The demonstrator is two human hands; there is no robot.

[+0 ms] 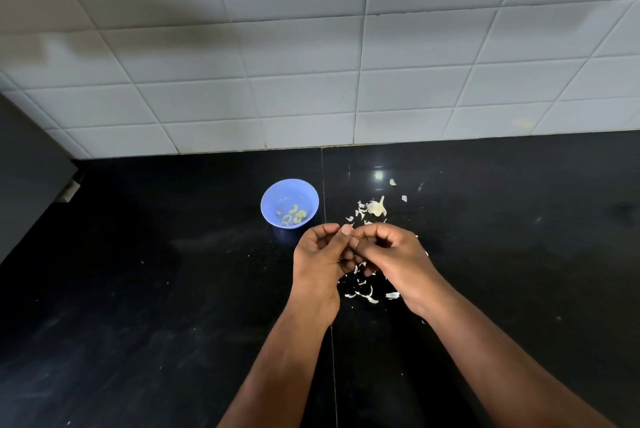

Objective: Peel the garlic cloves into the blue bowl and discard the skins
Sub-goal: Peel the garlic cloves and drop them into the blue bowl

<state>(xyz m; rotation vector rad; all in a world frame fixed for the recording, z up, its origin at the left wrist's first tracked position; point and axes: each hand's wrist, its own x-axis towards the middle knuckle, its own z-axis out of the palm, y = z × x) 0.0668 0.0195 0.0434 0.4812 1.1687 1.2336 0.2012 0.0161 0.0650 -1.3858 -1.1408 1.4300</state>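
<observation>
My left hand and right hand meet over the glossy black stone countertop, fingers curled inward and fingertips pressed together, pinching what I judge to be a small garlic clove; it is almost wholly hidden between them, so I cannot tell how much skin remains. The small round pale-blue plastic bowl sits at eleven o'clock from my hands, near but apart, with a few pale peeled garlic cloves in its bottom. At one o'clock lies the papery white remainder of the garlic bulb, and thin white skin flakes scatter beneath my hands. The risks, as I judge them: a slippery clove could pop from my pinch and skid across the polished stone; loose skin stuck to my fingers could fall into the bowl with the clove; and the light flakes could drift and spread, making them harder to gather for discarding.
</observation>
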